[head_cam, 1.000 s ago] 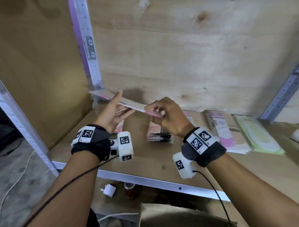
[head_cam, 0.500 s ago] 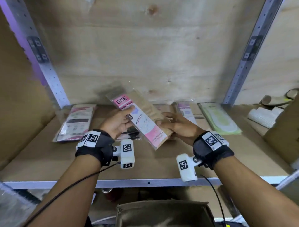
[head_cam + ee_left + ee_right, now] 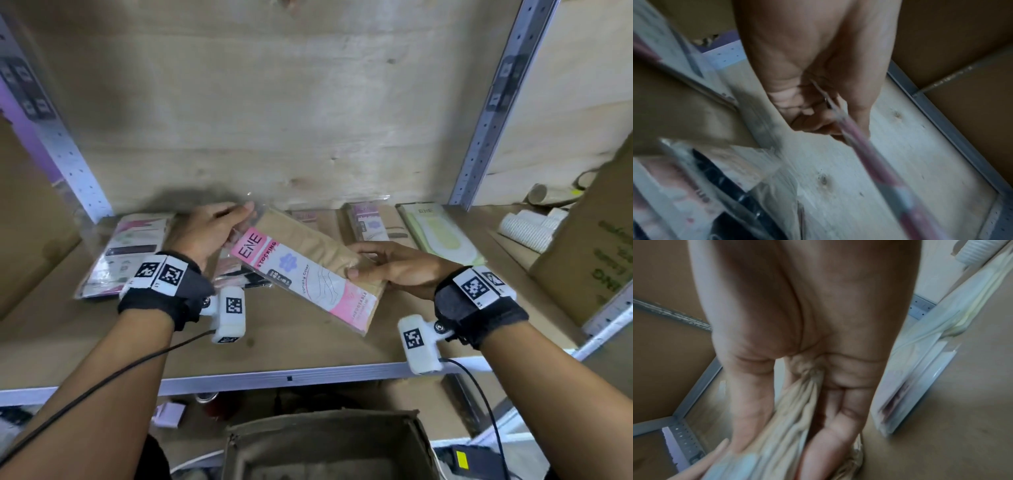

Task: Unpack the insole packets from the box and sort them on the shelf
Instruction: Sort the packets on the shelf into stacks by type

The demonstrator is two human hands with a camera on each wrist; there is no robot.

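- Packet (image 3: 305,270) of ENE stockings, above the shelf (image 3: 287,349): my left hand (image 3: 205,233) pinches its top corner, my right hand (image 3: 390,267) clasps its side edge.
- Feels light, floppy, slick; I'd hold both edges.

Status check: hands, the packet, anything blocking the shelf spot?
Left hand and right hand both grip the pink-and-beige ENE stocking packet, tilted above the wooden shelf. Pink packets lie left, green packet right. Nothing blocking.
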